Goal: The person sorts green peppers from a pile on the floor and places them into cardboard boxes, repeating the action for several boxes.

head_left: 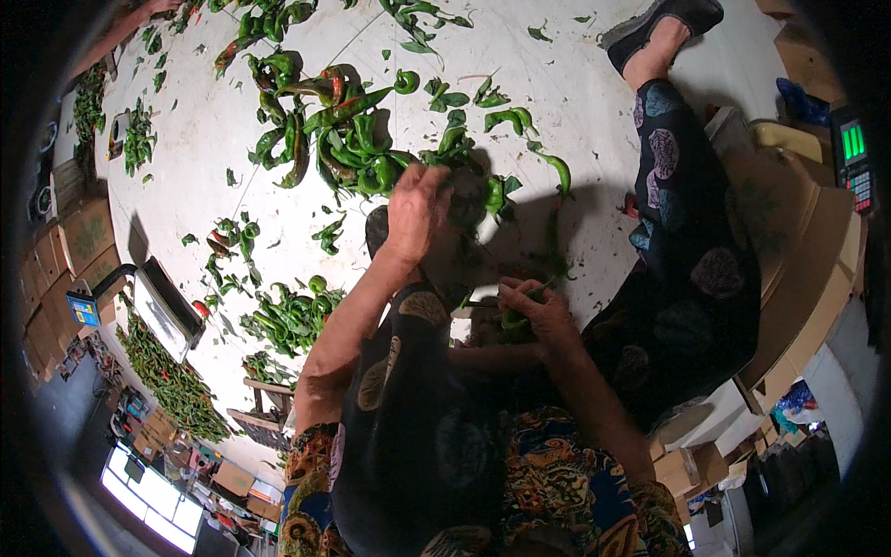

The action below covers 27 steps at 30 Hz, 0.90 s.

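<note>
My left hand [417, 212] is at the near edge of a pile of long green peppers [357, 148], some of them partly red. Its fingers are curled in, and what they hold, if anything, is hidden and a little blurred. Closer to my lap, my right hand [543, 316] is closed around a green pepper [515, 321]; a thin stem pokes out on its left side. Beyond the hands, single peppers with leaves and a curved green pepper [559, 174] lie on the pale floor [520, 56].
My outstretched leg [696, 204] lies along the right, beside an open cardboard box [798, 269] and a scale with a lit display [852, 144]. Smaller pepper heaps [292, 316] and a long bed of peppers [172, 381] are at left. Another person's arm [121, 32] shows at far left.
</note>
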Motion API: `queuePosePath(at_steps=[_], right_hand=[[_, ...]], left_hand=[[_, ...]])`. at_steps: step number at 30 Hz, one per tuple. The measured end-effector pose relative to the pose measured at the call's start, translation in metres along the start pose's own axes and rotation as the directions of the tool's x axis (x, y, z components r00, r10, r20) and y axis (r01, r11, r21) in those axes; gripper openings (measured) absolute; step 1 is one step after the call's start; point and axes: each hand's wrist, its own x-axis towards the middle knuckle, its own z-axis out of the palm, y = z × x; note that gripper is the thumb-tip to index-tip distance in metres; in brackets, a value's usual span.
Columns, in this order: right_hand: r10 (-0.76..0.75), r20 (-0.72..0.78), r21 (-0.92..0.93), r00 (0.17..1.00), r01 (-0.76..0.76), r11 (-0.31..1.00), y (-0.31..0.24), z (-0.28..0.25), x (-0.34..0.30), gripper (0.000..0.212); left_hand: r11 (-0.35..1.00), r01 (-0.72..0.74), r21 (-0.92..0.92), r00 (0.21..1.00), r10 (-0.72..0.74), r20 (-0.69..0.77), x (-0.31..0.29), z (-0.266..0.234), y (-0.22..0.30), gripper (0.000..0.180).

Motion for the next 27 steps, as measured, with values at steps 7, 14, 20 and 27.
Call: queuePosePath(at_steps=[7,14,20,27], right_hand=[[-0.156,0.109,0.013,0.982,0.155,0.988,-0.008,0.009,0.012,0.031],[-0.219,0.091,0.167,0.972,0.202,0.965,-0.029,0.024,0.012,0.036],[-0.072,-0.023,0.294,0.997,0.076,0.953,-0.011,0.019,0.031,0.03],[-0.118,-0.058,0.205,0.991,0.128,0.97,-0.011,0.02,0.03,0.022]], left_hand=[[0.966,-0.016,0.258,0.996,0.04,-0.085,0.035,-0.002,-0.02,0.028],[0.927,-0.203,-0.315,0.945,0.27,0.185,-0.011,-0.021,0.019,0.025],[0.789,-0.048,-0.612,0.818,0.382,0.429,-0.024,-0.02,0.028,0.02],[0.987,-0.155,0.05,0.966,0.141,0.216,-0.025,-0.016,0.005,0.035]])
